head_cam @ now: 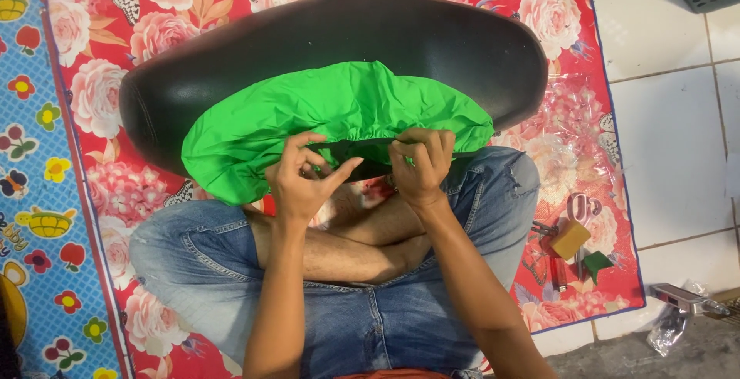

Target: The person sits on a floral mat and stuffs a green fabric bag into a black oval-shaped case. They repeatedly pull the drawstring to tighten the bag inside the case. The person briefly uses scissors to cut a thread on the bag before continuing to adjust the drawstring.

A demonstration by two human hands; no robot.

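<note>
A person sits cross-legged in denim shorts [401, 317] on a red floral mat [116, 78], with a long black seat [432, 40] lying across in front of the knees. A bright green elastic-edged cover [331, 109] is stretched over the near side of the seat. The left hand [301, 178] pinches the cover's gathered lower edge between thumb and fingers; the right hand [420, 165], just beside it, is curled tight on the same hem. To the right on the mat lie a yellow block [570, 239], scissors [580, 208] and a small green scrap [597, 263].
</note>
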